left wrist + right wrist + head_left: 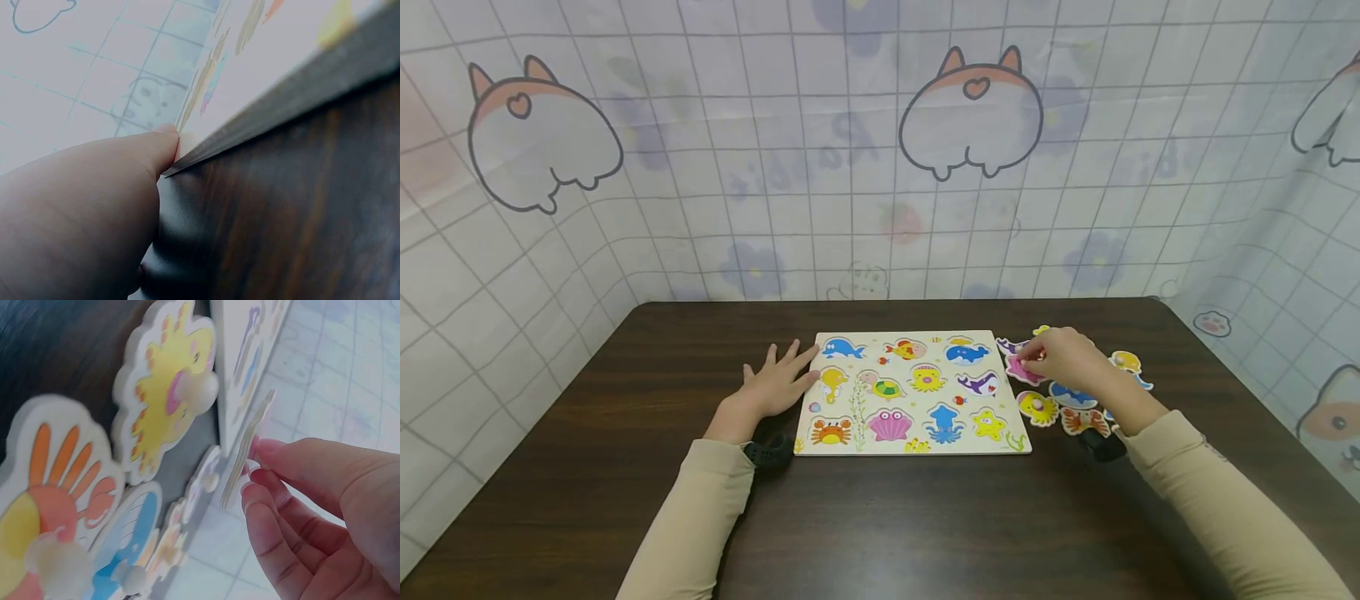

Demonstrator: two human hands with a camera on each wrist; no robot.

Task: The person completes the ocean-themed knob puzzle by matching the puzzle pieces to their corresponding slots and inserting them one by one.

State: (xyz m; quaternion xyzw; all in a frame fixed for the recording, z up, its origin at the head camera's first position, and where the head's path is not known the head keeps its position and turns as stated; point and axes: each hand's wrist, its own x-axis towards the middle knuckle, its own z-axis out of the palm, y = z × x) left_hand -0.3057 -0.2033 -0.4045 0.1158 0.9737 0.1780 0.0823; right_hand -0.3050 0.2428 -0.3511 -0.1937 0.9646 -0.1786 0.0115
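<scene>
A wooden peg puzzle board printed with sea animals lies flat on the table. My left hand has its fingers spread at the board's left edge, and in the left wrist view the thumb touches the board's corner. With thumb and fingertips, my right hand pinches the knob of a pink shell-shaped puzzle piece. The right wrist view shows this piece edge-on, held apart from the pieces below. Near it lie a yellow octopus piece, an orange crab piece and a blue whale piece.
More knobbed pieces, among them a purple one and a yellow one, lie around my right hand. The dark wooden table reaches back to a patterned curtain. A dark wrist device sits under the right wrist.
</scene>
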